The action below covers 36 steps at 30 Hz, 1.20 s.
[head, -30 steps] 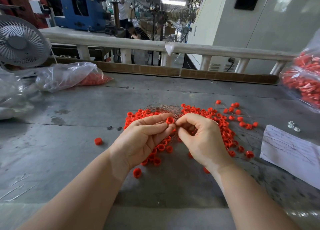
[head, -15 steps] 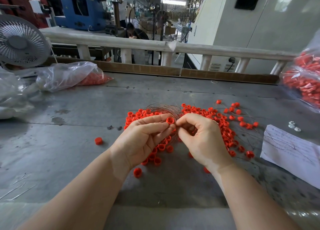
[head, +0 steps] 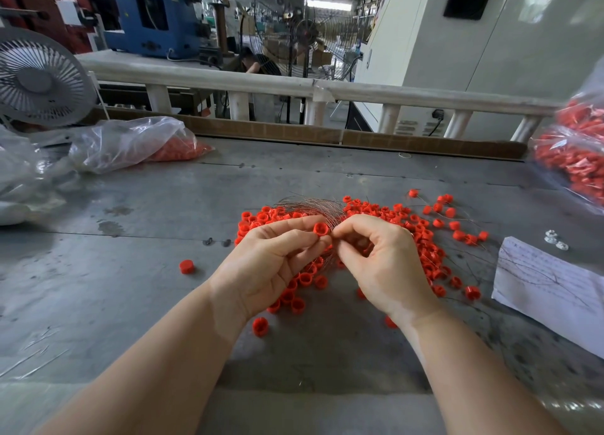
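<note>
Above the pile [head: 421, 238], left hand [head: 271, 264] still pinches cap [head: 321, 229], right hand [head: 385, 264] wire [head: 328, 217].

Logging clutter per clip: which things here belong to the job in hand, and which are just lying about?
In use: left hand pinching a red cap; right hand pinching the thin wires; pile of red caps.
Lying about: desk fan; clear bag; paper sheet; lone cap; white nuts.

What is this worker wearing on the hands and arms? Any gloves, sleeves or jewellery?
Nothing at all. The left hand and right hand are bare: no gloves, rings or tape. The left forearm and right forearm are bare too, with no sleeve, watch or bracelet as far as the picture reaches.
</note>
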Each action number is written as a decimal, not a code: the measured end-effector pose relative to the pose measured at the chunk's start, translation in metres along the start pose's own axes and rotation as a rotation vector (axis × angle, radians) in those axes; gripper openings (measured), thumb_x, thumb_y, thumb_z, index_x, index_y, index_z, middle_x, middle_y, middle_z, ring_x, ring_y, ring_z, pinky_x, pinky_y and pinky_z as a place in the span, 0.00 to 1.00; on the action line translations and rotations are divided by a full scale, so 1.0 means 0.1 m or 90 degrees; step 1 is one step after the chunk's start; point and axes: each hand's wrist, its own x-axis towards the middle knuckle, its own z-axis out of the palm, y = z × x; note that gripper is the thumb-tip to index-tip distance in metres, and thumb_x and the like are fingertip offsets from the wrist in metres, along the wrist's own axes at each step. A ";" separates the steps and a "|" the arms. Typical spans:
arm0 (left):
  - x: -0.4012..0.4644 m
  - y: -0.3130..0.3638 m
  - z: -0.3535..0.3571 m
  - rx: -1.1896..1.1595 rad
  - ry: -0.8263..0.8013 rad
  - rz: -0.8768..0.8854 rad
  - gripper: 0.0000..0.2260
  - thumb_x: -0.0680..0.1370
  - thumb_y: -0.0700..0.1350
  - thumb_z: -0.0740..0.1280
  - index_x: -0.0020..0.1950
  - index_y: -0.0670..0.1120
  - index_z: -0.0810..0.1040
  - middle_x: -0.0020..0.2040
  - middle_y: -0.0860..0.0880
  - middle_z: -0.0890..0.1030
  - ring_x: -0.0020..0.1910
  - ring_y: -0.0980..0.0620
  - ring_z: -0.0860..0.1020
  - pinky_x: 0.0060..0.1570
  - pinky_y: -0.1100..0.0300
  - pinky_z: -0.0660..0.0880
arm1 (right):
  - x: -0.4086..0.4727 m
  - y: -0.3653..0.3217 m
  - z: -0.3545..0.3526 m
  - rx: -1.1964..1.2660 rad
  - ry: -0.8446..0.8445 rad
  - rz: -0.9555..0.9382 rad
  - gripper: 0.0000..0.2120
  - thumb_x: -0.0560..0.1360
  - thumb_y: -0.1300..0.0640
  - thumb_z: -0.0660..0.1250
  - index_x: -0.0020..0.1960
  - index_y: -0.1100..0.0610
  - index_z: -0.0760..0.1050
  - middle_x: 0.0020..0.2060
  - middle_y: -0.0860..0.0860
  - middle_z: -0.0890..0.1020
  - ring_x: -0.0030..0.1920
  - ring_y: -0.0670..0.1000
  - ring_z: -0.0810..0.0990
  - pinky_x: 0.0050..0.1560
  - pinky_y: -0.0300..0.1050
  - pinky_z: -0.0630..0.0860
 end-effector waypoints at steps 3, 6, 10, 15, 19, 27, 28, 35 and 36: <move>0.00 0.00 0.00 0.003 -0.008 0.001 0.09 0.66 0.30 0.65 0.36 0.39 0.84 0.35 0.41 0.82 0.34 0.51 0.83 0.34 0.66 0.79 | 0.00 0.00 0.00 0.000 -0.005 0.003 0.09 0.69 0.70 0.69 0.40 0.57 0.81 0.31 0.38 0.75 0.33 0.39 0.75 0.37 0.28 0.69; 0.00 0.01 0.00 0.004 -0.013 -0.002 0.09 0.66 0.30 0.65 0.35 0.39 0.84 0.35 0.41 0.82 0.35 0.51 0.83 0.34 0.66 0.79 | 0.01 0.00 0.00 0.008 -0.010 0.010 0.09 0.70 0.70 0.69 0.40 0.57 0.81 0.31 0.39 0.76 0.33 0.40 0.75 0.37 0.30 0.70; 0.00 0.01 0.00 -0.014 -0.008 0.001 0.10 0.68 0.29 0.64 0.36 0.38 0.84 0.36 0.41 0.82 0.35 0.51 0.83 0.34 0.66 0.79 | 0.01 0.00 0.00 0.053 -0.014 0.034 0.08 0.71 0.68 0.70 0.40 0.55 0.80 0.30 0.42 0.78 0.33 0.42 0.76 0.36 0.33 0.72; 0.00 0.01 0.00 -0.025 -0.006 -0.003 0.13 0.72 0.28 0.62 0.36 0.38 0.84 0.37 0.40 0.82 0.36 0.51 0.84 0.34 0.66 0.79 | 0.01 -0.02 -0.01 0.073 -0.013 0.046 0.09 0.72 0.66 0.70 0.40 0.52 0.79 0.30 0.43 0.78 0.33 0.40 0.76 0.37 0.30 0.71; 0.00 0.02 0.00 -0.045 -0.006 -0.009 0.10 0.73 0.29 0.62 0.41 0.36 0.83 0.38 0.40 0.82 0.37 0.51 0.83 0.35 0.65 0.80 | 0.01 -0.03 -0.01 0.056 -0.025 0.038 0.11 0.71 0.66 0.71 0.40 0.51 0.78 0.29 0.39 0.76 0.33 0.39 0.75 0.37 0.29 0.70; 0.00 0.02 0.00 -0.038 0.001 -0.014 0.08 0.64 0.30 0.65 0.40 0.35 0.82 0.37 0.40 0.82 0.36 0.50 0.84 0.35 0.65 0.80 | 0.01 -0.02 -0.01 0.033 -0.013 0.021 0.07 0.72 0.67 0.70 0.41 0.56 0.80 0.31 0.40 0.77 0.34 0.44 0.76 0.38 0.39 0.74; 0.01 0.02 0.00 -0.040 0.004 -0.017 0.09 0.63 0.31 0.66 0.40 0.35 0.82 0.37 0.39 0.82 0.36 0.49 0.84 0.34 0.65 0.80 | 0.01 -0.02 -0.01 0.031 -0.010 0.018 0.07 0.72 0.67 0.70 0.41 0.56 0.80 0.31 0.40 0.77 0.34 0.44 0.76 0.38 0.38 0.74; 0.01 0.03 -0.02 -0.049 0.000 -0.050 0.15 0.62 0.32 0.66 0.47 0.34 0.79 0.38 0.38 0.83 0.37 0.50 0.84 0.34 0.65 0.79 | 0.00 0.01 -0.01 0.025 0.001 0.018 0.08 0.71 0.69 0.69 0.41 0.56 0.80 0.33 0.43 0.79 0.36 0.45 0.78 0.39 0.40 0.76; 0.01 0.03 -0.02 -0.039 0.000 -0.046 0.13 0.62 0.33 0.66 0.45 0.35 0.81 0.38 0.39 0.83 0.37 0.50 0.84 0.34 0.66 0.79 | 0.00 0.01 -0.01 0.024 0.002 0.016 0.09 0.71 0.69 0.69 0.41 0.56 0.80 0.33 0.43 0.79 0.36 0.45 0.78 0.40 0.40 0.76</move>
